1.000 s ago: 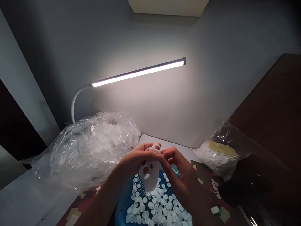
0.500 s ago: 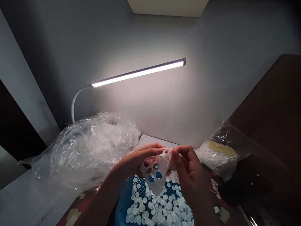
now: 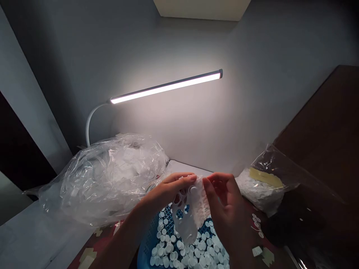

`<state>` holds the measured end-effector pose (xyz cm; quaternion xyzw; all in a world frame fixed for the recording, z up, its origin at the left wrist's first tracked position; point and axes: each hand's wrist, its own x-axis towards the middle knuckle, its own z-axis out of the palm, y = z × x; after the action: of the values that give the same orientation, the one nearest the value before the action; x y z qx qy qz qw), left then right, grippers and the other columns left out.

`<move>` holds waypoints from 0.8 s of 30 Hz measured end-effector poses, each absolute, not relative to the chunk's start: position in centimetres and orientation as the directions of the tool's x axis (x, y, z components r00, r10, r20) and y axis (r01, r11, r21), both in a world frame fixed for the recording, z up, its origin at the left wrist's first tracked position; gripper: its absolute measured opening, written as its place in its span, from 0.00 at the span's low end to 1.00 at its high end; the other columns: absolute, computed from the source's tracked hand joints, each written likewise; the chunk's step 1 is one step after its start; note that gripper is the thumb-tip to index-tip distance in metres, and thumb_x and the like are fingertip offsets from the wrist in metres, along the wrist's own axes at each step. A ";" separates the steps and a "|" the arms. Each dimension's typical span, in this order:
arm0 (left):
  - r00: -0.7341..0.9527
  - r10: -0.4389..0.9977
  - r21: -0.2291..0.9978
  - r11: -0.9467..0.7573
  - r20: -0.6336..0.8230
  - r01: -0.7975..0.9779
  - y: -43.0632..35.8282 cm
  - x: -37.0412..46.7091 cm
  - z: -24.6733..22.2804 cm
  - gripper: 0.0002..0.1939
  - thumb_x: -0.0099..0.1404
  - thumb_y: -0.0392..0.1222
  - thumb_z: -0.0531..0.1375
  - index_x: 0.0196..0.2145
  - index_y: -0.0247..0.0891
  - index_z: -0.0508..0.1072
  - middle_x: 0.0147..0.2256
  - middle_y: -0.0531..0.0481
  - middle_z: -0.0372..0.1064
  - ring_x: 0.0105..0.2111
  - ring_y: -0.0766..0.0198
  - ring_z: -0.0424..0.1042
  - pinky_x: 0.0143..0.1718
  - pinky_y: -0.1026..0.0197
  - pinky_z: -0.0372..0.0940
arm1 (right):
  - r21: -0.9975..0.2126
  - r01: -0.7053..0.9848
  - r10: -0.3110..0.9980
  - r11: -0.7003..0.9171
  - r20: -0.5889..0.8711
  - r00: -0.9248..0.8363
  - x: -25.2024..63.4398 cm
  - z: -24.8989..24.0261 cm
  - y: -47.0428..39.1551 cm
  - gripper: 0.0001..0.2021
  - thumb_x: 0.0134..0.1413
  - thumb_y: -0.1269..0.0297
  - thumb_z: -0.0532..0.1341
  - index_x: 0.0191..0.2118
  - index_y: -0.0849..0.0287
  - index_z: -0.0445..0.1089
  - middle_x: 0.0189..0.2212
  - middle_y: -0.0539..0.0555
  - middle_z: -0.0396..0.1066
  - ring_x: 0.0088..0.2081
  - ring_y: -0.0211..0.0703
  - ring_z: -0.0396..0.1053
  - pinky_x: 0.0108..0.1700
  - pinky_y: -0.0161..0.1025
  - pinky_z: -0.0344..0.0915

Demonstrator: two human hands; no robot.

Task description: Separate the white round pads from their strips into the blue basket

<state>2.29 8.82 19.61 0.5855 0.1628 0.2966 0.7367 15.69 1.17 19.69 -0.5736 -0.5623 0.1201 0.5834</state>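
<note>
A thin white sheet punched with round holes (image 3: 186,227) hangs from my hands above a blue basket (image 3: 144,247). My left hand (image 3: 171,186) grips its upper left part, thumb on top and fingers behind. My right hand (image 3: 226,198) pinches the right side of the sheet between thumb and fingertips; what lies right under those fingertips is partly hidden. Near my left thumb, a pale round disc shows against the sheet. Many small white discs (image 3: 202,248) lie loose in the basket below.
A large clear plastic bag (image 3: 112,175) fills the left of the table. At right stands a clear bag of white pieces (image 3: 260,190) with a yellow strip. A lit lamp (image 3: 168,86) spans above. Loose discs (image 3: 256,226) and paper scraps (image 3: 267,256) lie at right.
The sheet has tilted and its lower end hangs a little lower. Its right part has spread out between my hands. Both hands keep hold of it and have shifted only slightly.
</note>
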 end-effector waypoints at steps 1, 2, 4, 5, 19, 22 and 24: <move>0.756 0.644 0.955 0.137 0.114 -0.262 8.9 2.3 19.7 0.16 0.63 0.50 0.57 0.24 0.36 0.65 0.20 0.56 0.56 0.19 0.72 0.56 0.19 0.68 0.51 | -0.754 0.584 0.731 0.299 0.575 0.368 15.7 19.7 1.2 0.10 0.58 0.55 0.56 0.34 0.56 0.61 0.29 0.51 0.66 0.30 0.39 0.66 0.25 0.31 0.63; 0.743 0.658 0.954 0.128 0.121 -0.269 8.9 2.4 19.7 0.16 0.63 0.50 0.57 0.24 0.37 0.64 0.20 0.57 0.55 0.18 0.72 0.55 0.19 0.68 0.51 | -0.706 0.650 0.685 0.281 0.622 0.380 15.7 19.7 1.2 0.10 0.58 0.55 0.56 0.32 0.56 0.60 0.28 0.50 0.65 0.30 0.39 0.65 0.26 0.31 0.62; 0.724 0.677 0.964 0.082 0.131 -0.252 9.0 2.4 19.8 0.16 0.63 0.51 0.57 0.24 0.37 0.63 0.19 0.57 0.54 0.18 0.72 0.54 0.19 0.68 0.49 | -0.655 0.710 0.678 0.259 0.647 0.349 15.7 19.7 1.1 0.13 0.59 0.54 0.55 0.27 0.56 0.58 0.23 0.48 0.61 0.26 0.37 0.62 0.26 0.31 0.60; 0.725 0.676 0.972 0.054 0.134 -0.230 9.0 2.4 19.7 0.17 0.63 0.52 0.56 0.24 0.37 0.63 0.20 0.57 0.54 0.18 0.72 0.54 0.19 0.68 0.49 | -0.659 0.705 0.713 0.262 0.624 0.318 15.6 19.7 1.1 0.15 0.60 0.54 0.54 0.26 0.56 0.58 0.21 0.47 0.59 0.24 0.36 0.60 0.25 0.31 0.59; 0.585 0.811 0.798 0.357 -0.008 -0.485 9.8 3.2 19.0 0.17 0.58 0.47 0.59 0.19 0.38 0.59 0.15 0.58 0.53 0.15 0.73 0.53 0.17 0.68 0.51 | -0.651 0.675 0.836 0.347 0.541 0.092 15.3 19.8 0.5 0.16 0.58 0.61 0.52 0.20 0.58 0.57 0.15 0.44 0.54 0.18 0.32 0.53 0.21 0.30 0.52; 0.554 0.832 0.762 0.358 0.002 -0.540 10.4 2.9 19.1 0.15 0.57 0.44 0.60 0.20 0.38 0.59 0.16 0.58 0.53 0.15 0.73 0.54 0.18 0.67 0.53 | -0.565 0.696 0.806 0.443 0.591 -0.034 15.2 20.1 -0.1 0.16 0.55 0.65 0.54 0.18 0.58 0.55 0.14 0.44 0.54 0.17 0.30 0.54 0.21 0.29 0.53; 0.572 0.820 0.791 0.346 0.006 -0.505 10.5 2.7 19.1 0.15 0.57 0.46 0.60 0.21 0.38 0.60 0.16 0.58 0.54 0.16 0.73 0.55 0.18 0.68 0.54 | -0.549 0.695 0.790 0.463 0.611 -0.044 15.2 20.3 -0.3 0.16 0.55 0.65 0.55 0.18 0.58 0.56 0.14 0.44 0.55 0.16 0.30 0.55 0.20 0.29 0.54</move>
<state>2.71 10.50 19.09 0.3917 0.2015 0.4165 0.7953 15.15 -0.31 20.33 -0.5155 -0.7205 0.0515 0.4609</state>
